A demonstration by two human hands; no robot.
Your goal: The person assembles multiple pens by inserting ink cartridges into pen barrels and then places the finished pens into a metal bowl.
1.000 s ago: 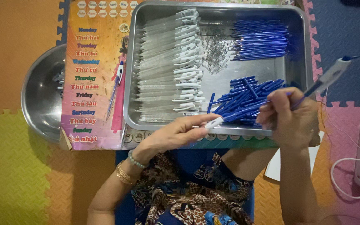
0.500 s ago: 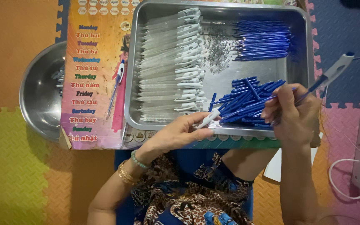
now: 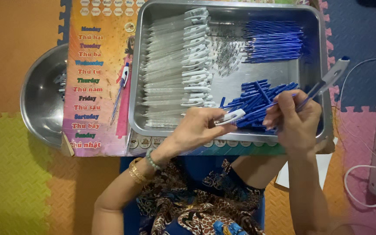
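Holding a clear pen barrel with a white clip [image 3: 230, 116] in my left hand [image 3: 199, 128], I had my fingers closed around it, thumb on top, the clip end pointing right toward the heap of loose blue parts [image 3: 257, 102]. The left hand hovered over the near rim of the metal tray [image 3: 176, 131], at its middle. My right hand [image 3: 293, 117] was closed too, pinching a finished pen [image 3: 327, 80] that slanted up and to the right, its white clip end out past the tray's right wall, while the fingertips dipped into the blue heap, where a thin blue piece [image 3: 266, 105] lay against them; whether I gripped it as well I could not tell

Inside the tray, a long row of clear barrels with white clips [image 3: 177, 69] filled the left half, stacked side by side. A neat bundle of blue refills [image 3: 274, 41] lay at the far right corner, and a scatter of small metal springs [image 3: 227, 54] sat between the two

Left of the tray a colourful printed board [image 3: 93, 87] lay on the foam floor mat [image 3: 9, 174], with one assembled pen [image 3: 120, 91] resting on it. A round steel bowl [image 3: 40, 100] stuck out from under the board's left edge
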